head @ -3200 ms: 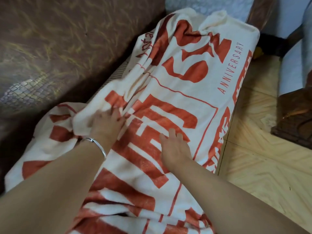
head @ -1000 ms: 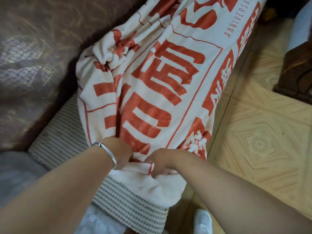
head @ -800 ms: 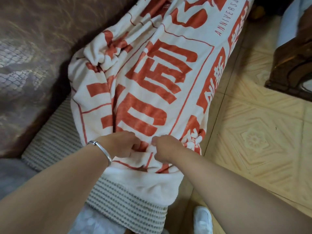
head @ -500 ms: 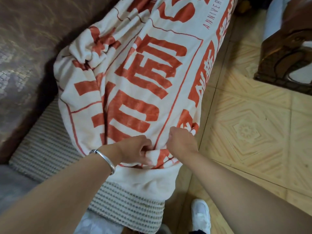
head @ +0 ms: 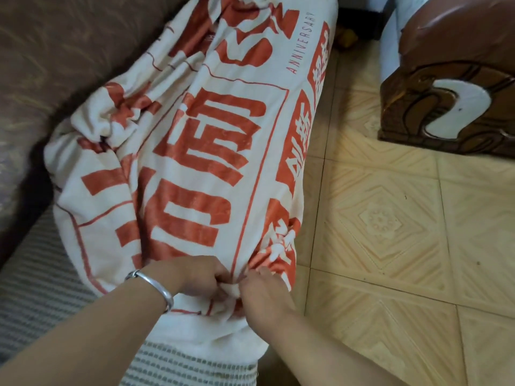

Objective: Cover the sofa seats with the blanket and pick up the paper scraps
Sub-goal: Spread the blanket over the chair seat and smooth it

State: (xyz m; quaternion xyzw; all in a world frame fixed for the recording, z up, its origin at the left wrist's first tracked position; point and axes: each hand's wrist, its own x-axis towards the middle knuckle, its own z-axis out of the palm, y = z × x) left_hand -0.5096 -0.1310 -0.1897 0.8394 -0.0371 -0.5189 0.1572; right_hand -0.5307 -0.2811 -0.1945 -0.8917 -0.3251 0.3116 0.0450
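Closest to the person, the grey and white striped sofa seat cushion (head: 36, 288) lies bare. A few seconds ago only blanket showed at this near end. Just past it are the left hand (head: 200, 277), with a thin silver bracelet (head: 156, 285) on its wrist, and the right hand (head: 264, 291). They sit side by side, almost touching. A few seconds ago both lay flat on the cloth, smoothing it. Now the fingers of both hands are curled tight around a bunch of the near edge of the soft white blanket with big red letters (head: 195, 162). In the last second they have kept that hold and hardly moved. Both arms reach forward from the bottom of the view, with the backs of the hands up. This looks like getting ready to tug the blanket closer, because the near seat is not covered yet. The blanket runs away along the seat. It is wrinkled on its left side, next to the brown sofa back (head: 69, 51), and its right side hangs over the front, toward the yellow patterned floor tiles (head: 390, 232). Far off on the right stands a dark carved wooden piece of furniture (head: 451, 101). No paper scraps show anywhere.
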